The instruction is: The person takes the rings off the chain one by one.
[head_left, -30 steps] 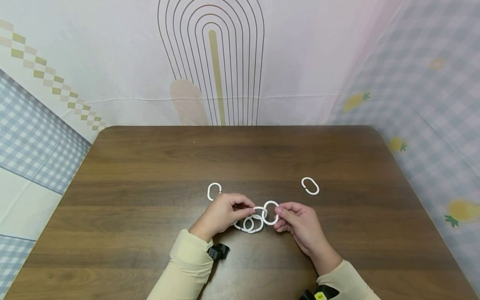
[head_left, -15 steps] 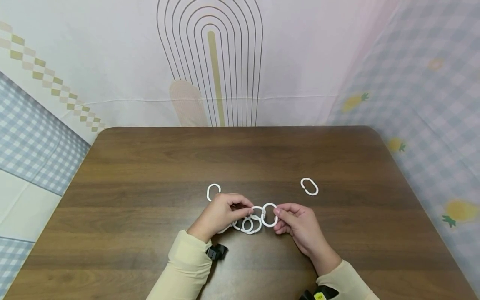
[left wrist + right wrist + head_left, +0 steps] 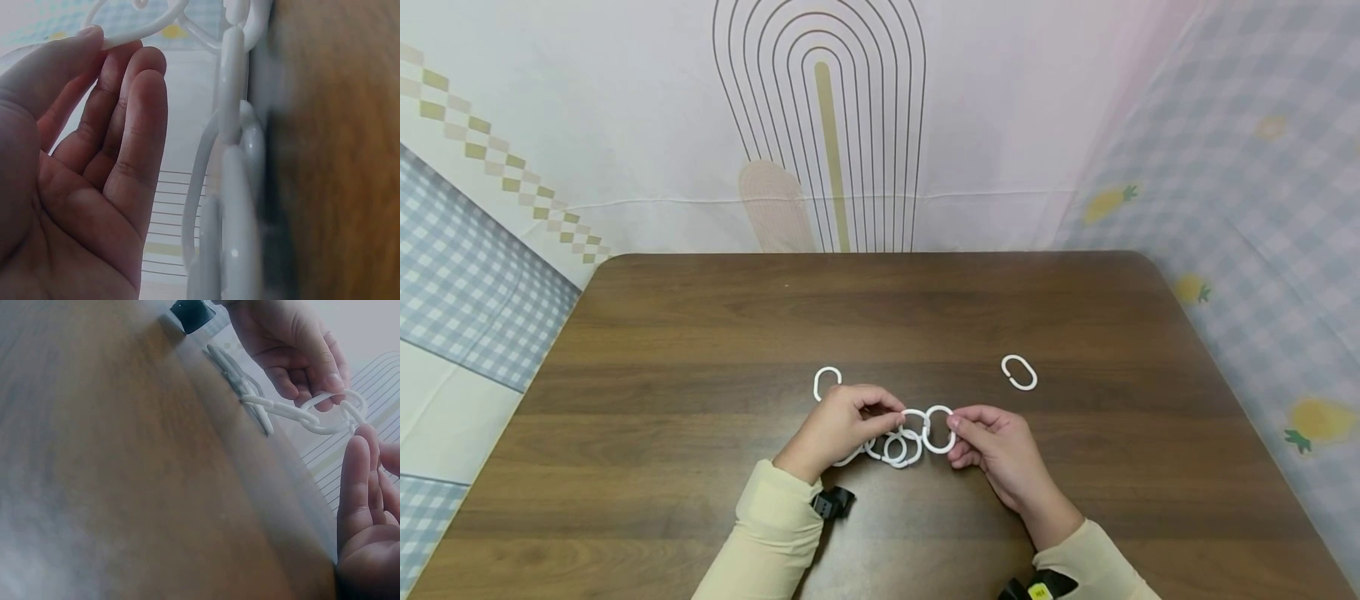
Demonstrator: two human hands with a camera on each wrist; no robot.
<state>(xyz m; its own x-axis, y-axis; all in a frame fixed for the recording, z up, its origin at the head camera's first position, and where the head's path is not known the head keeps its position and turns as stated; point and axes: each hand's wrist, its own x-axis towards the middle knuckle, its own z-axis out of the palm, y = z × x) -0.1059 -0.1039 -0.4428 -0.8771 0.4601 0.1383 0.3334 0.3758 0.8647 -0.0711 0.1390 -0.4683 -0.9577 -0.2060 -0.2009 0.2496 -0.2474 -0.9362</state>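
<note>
A chain of white plastic links (image 3: 912, 460) runs between the hands, part of it hidden under the left hand. My left hand (image 3: 848, 425) pinches one link (image 3: 150, 30) of this chain between thumb and fingertips. The right hand (image 3: 997, 443) holds the chain's end link (image 3: 939, 452) by its right side, thumb against fingers. These two links are hooked together. In the right wrist view the pinched part of the chain is raised, while other links (image 3: 228, 372) lie lower, at the table.
Two loose white C-shaped links lie farther back on the brown wooden table (image 3: 700, 333): one link (image 3: 817, 385) just behind the left hand, another link (image 3: 1034, 381) to the right. Patterned cloth (image 3: 1000, 100) hangs behind the table.
Both hands keep their grip on the two links with almost no motion. The whole head view has shifted very slightly.
</note>
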